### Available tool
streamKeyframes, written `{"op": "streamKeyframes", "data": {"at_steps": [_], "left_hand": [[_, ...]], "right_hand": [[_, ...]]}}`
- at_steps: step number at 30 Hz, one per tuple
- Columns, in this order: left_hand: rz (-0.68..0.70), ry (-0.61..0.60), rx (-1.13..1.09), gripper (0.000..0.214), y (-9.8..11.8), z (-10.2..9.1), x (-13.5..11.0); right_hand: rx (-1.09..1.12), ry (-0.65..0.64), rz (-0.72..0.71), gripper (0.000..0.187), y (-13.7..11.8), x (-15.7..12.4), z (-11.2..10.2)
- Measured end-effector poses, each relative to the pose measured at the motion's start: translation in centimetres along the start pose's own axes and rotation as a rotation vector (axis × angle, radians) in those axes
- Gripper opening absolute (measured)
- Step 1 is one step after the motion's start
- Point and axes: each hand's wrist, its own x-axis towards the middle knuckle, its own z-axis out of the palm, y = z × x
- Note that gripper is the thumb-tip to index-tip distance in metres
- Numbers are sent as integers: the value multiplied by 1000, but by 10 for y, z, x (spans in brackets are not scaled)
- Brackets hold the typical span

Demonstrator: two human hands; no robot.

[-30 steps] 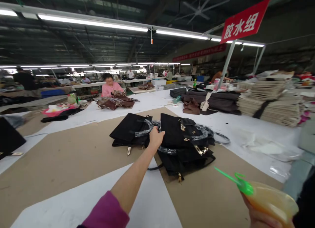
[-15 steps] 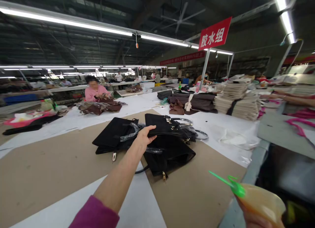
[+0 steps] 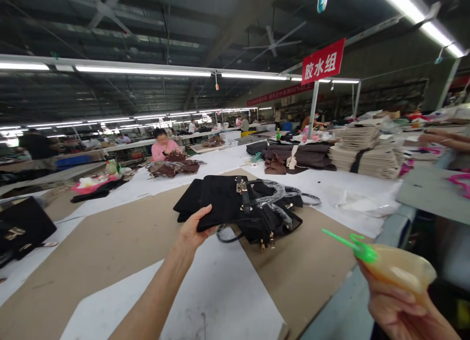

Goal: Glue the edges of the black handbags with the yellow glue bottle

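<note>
My left hand (image 3: 198, 227) grips the near left edge of a black handbag (image 3: 223, 200), thumb on top and fingers beneath. Gold-coloured clasps and plastic-wrapped handles (image 3: 273, 195) show on its right side. Under and behind it lie more black bags (image 3: 187, 198), with zip pulls hanging at the front. Off to the right, my right hand (image 3: 394, 301) is wrapped round a soft bottle of amber liquid (image 3: 400, 269). Its green nozzle (image 3: 363, 252) points left, well apart from the bags.
Brown card and white sheets cover the table (image 3: 121, 242). Another black bag (image 3: 25, 227) lies at far left. Stacked beige pieces (image 3: 367, 151) and dark folded material (image 3: 301, 154) stand at the back. A person in pink (image 3: 163, 149) works across the table; another person's arm (image 3: 446, 139) reaches in at right.
My left hand has shifted its hold to the top bag's near left edge, and that bag has come left and nearer. The bottle stays in my right hand. The view has turned left.
</note>
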Motion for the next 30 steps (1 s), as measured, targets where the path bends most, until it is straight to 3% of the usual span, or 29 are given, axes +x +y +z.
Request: {"op": "streamKeyframes", "data": {"at_steps": [6,9,16,21,25,30], "left_hand": [[224,-145,134,43,-4,-72,-42],[296,-112,175,54,-19,-104,-66],[371,-69,546,40,-70,-154,-107],[420,98,686,39,-107,-173,-111],[426,127,676,45,-114,-168,-114],[365,154,822,51,-121,-166,-126]], "right_hand": [[49,-7,141,64,28,-4,20],[58,-12,187,59,42,0,24],[60,4,331,67,68,12,29],[70,-56,372,59,89,20,49],[209,-117,417,52,117,31,77],[274,-135,579,58,163,46,100]]}}
